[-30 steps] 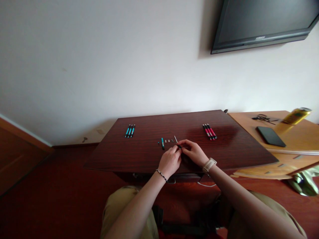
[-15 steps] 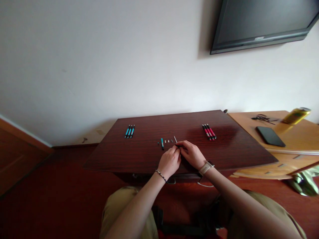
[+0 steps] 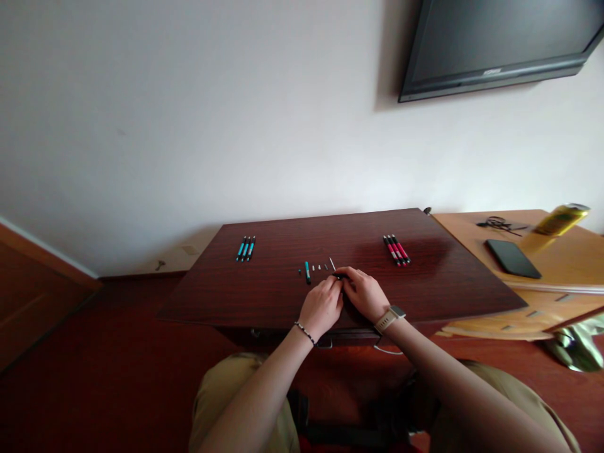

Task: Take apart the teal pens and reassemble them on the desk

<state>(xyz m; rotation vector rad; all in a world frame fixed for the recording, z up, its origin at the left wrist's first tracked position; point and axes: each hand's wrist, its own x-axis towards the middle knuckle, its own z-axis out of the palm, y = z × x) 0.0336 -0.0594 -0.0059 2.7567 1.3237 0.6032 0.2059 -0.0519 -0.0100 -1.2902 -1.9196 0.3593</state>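
In the head view, the left hand and the right hand together pinch a small black part, right of the teal barrel. Teal pens lie left of this barrel, pink pens right.

Both your hands meet over a small black part at the lower centre of the frame.
Your left hand, a beaded bracelet at its wrist, and your right hand, wearing a pale watch, pinch the black part between their fingertips; its shape is largely hidden. Just beyond your fingers, near the centre of the dark table, you have a blue barrel, small loose pieces and a thin pale rod, laid out apart. Blue pens lie side by side left of centre, pink pens right of centre. At the right edge, a yellow can and a dark flat device occupy a lighter wooden surface; a television fills the upper right.
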